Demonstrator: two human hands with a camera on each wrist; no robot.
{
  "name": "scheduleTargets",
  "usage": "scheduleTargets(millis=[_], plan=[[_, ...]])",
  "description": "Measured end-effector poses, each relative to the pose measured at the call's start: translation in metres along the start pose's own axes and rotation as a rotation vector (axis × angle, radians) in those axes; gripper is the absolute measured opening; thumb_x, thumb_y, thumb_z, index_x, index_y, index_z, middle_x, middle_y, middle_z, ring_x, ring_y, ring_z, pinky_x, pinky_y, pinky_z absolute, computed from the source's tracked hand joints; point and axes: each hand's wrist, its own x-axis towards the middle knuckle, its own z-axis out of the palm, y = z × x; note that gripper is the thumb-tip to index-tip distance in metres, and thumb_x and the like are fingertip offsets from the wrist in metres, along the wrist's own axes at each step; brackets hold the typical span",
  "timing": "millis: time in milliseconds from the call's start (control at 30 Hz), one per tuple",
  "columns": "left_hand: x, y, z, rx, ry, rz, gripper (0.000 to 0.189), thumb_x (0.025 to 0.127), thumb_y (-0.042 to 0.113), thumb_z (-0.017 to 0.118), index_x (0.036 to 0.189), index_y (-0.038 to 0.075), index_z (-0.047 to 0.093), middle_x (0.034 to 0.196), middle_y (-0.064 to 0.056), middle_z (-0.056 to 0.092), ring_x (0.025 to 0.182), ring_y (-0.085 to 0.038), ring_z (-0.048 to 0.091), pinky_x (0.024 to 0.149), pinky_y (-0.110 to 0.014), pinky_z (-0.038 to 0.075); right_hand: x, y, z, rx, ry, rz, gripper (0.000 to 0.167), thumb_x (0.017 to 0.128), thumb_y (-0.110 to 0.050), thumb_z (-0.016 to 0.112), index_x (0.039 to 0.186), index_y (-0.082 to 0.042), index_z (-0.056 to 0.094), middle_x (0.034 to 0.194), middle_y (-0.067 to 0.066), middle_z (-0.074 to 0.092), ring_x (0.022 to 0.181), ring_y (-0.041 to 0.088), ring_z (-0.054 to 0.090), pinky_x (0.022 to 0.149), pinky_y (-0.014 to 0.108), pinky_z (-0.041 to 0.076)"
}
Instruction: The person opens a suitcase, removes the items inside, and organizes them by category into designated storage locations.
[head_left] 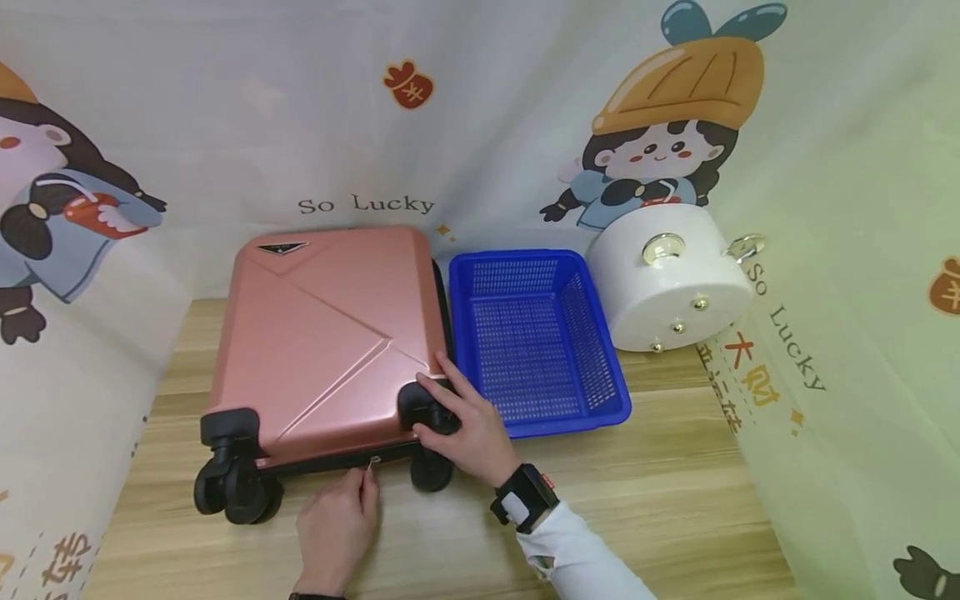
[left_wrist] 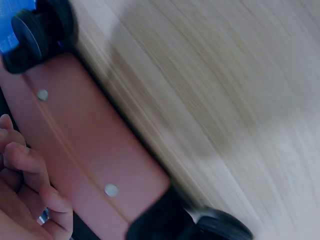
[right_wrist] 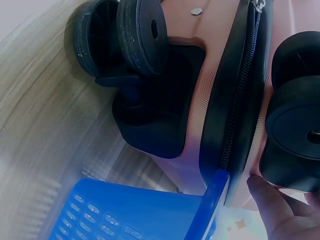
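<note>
A rose-pink hard-shell suitcase point(head_left: 337, 333) lies flat, its black wheels toward the person. My left hand point(head_left: 337, 521) is at its near side, where thumb and forefinger pinch the small metal zipper pull point(head_left: 374, 461). In the left wrist view the fingers point(left_wrist: 32, 165) are curled, with a glint of metal among them. My right hand point(head_left: 476, 429) rests with spread fingers on the near right corner, around the black wheel mount point(head_left: 423, 407). The right wrist view shows the zipper point(right_wrist: 240, 95) running along the black band with its teeth closed beside that corner.
A blue perforated plastic basket point(head_left: 536, 425) stands right against the suitcase's right side. Beyond it a white round pot-like container point(head_left: 667, 283) with gold-coloured fittings leans on the printed cloth backdrop point(head_left: 487, 125). Wood-grain tabletop point(head_left: 660, 492) extends at the front right.
</note>
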Motion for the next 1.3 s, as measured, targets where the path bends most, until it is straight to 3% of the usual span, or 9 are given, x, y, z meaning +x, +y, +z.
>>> scheduleTargets(millis=[233,533,700,833,967,1133,1300], plan=[[-0.003,-0.019,-0.009,-0.004,0.007,-0.065,0.029,0.089,0.013,0.067,0.066,0.015,0.049,0.051,-0.005,0.047,0.039,-0.030,0.045,0.038,-0.036,0.025,0.000,0.002,0.001,-0.011,-0.003,0.004,0.065,0.085,-0.027,0.084,0.145,-0.019,0.063,0.164,0.010,0.040,0.138,0.034,0.054,0.101,0.045,0.054],[-0.010,-0.050,-0.025,0.060,-0.065,-0.294,0.030,0.092,0.013,0.064,0.065,0.013,0.049,0.053,-0.001,0.042,0.041,-0.021,0.035,0.039,-0.035,0.022,-0.001,0.004,0.002,0.006,-0.028,0.033,0.065,0.087,-0.028,0.083,0.147,-0.020,0.061,0.167,0.006,0.037,0.140,0.032,0.052,0.103,0.044,0.053],[-0.011,-0.074,-0.037,0.105,-0.071,-0.391,0.033,0.096,0.017,0.059,0.065,0.011,0.050,0.050,-0.003,0.040,0.038,-0.025,0.038,0.037,-0.037,0.021,-0.001,0.005,0.002,0.001,-0.004,0.011,0.066,0.085,-0.026,0.084,0.147,-0.019,0.062,0.166,0.008,0.038,0.139,0.034,0.053,0.102,0.046,0.054],[-0.010,-0.090,-0.049,0.099,-0.148,-0.465,0.032,0.101,0.021,0.054,0.074,0.004,0.060,0.051,-0.009,0.046,0.041,-0.035,0.047,0.037,-0.042,0.026,-0.002,0.003,0.001,0.018,-0.006,0.026,0.066,0.084,-0.023,0.083,0.146,-0.019,0.062,0.166,0.009,0.038,0.140,0.034,0.053,0.103,0.045,0.053],[-0.010,-0.102,-0.059,0.103,-0.223,-0.565,0.036,0.102,0.026,0.052,0.078,0.001,0.064,0.052,-0.008,0.047,0.043,-0.032,0.046,0.038,-0.042,0.027,-0.003,0.000,0.003,0.051,-0.020,0.059,0.066,0.084,-0.020,0.081,0.147,-0.020,0.061,0.167,0.007,0.037,0.140,0.033,0.052,0.100,0.042,0.055],[-0.009,-0.115,-0.062,0.141,-0.239,-0.577,0.039,0.099,0.027,0.059,0.071,0.001,0.060,0.049,-0.005,0.043,0.043,-0.028,0.039,0.040,-0.040,0.025,-0.003,-0.004,0.004,0.058,-0.009,0.066,0.069,0.082,-0.017,0.080,0.148,-0.018,0.060,0.167,0.008,0.036,0.139,0.034,0.053,0.098,0.041,0.056],[-0.004,-0.136,-0.066,0.161,-0.268,-0.549,0.042,0.095,0.026,0.068,0.066,-0.002,0.058,0.050,-0.007,0.043,0.044,-0.028,0.041,0.039,-0.039,0.027,-0.003,-0.009,0.008,0.019,0.030,0.035,0.072,0.078,-0.015,0.080,0.147,-0.015,0.061,0.166,0.011,0.037,0.136,0.037,0.056,0.096,0.042,0.057]])
